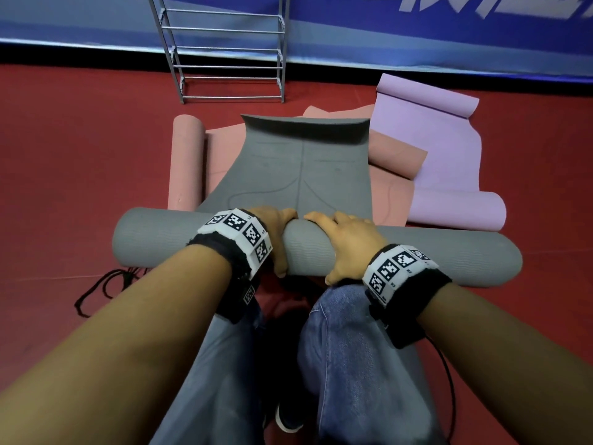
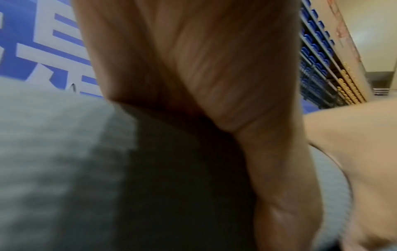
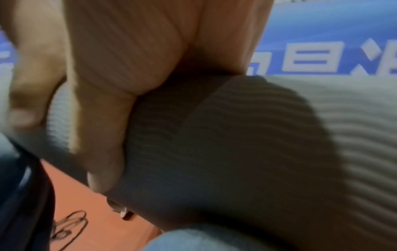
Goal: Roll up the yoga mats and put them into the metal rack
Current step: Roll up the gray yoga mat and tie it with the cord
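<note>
A grey yoga mat [image 1: 301, 162] lies stretched away from me on the red floor, its near part wound into a thick roll [image 1: 433, 248] across my knees. My left hand [image 1: 276, 232] and right hand [image 1: 346, 242] sit side by side on the middle of the roll, fingers curled over its far side and thumbs hooked under its near side. The wrist views show the ribbed grey roll [image 2: 64, 152] [image 3: 279, 135] pressed under each palm. The metal rack [image 1: 224, 49] stands empty against the blue wall beyond the mat.
A pink mat [image 1: 186, 162] lies partly rolled to the left and under the grey one. A lilac mat [image 1: 449, 149] with curled ends lies to the right. A black cord [image 1: 106, 284] is looped on the floor at my left. My jeans-clad knees [image 1: 337, 332] are below the roll.
</note>
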`<state>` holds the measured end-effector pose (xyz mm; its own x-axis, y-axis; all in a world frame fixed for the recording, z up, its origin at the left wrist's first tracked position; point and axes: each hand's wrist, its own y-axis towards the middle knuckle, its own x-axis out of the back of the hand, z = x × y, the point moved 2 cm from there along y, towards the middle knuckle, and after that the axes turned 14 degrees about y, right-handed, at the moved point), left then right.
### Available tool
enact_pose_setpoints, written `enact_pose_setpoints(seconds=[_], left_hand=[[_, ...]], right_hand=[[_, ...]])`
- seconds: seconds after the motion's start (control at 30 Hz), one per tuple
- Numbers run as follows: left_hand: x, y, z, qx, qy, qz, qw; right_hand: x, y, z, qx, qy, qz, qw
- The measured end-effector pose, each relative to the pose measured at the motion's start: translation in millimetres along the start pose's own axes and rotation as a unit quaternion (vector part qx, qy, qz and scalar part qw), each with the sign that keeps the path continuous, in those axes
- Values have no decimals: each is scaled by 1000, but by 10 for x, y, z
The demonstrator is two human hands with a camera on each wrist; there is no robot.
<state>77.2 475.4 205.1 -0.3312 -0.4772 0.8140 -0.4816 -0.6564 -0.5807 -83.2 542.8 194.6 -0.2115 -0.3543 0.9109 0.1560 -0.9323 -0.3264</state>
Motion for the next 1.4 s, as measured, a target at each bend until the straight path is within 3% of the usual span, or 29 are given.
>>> enact_pose_setpoints(seconds=[0.2, 0.4, 0.63, 0.83, 1.07, 1.27, 1.4], left_hand=[[-256, -131, -218, 44, 137, -100, 985], [-287, -166, -247, 62, 107, -156, 980], [-93, -228, -260, 31, 81, -127, 988], [167, -250, -112, -44, -57, 29, 997], [125, -45, -131, -88, -91, 62, 990], [263, -235, -19, -81, -118, 123, 982], [168, -247, -14, -64, -112, 128, 983]], right_hand=[[59, 79, 21, 0, 24, 20, 1000], [136, 87, 54, 11, 20, 41, 999], [280, 50, 52, 17, 64, 103, 993], [425, 32, 24, -4, 130, 210, 969], [286, -146, -4, 30, 160, 105, 981], [408, -401, 121, 40, -25, 34, 998], [306, -306, 165, 24, 6, 52, 998]])
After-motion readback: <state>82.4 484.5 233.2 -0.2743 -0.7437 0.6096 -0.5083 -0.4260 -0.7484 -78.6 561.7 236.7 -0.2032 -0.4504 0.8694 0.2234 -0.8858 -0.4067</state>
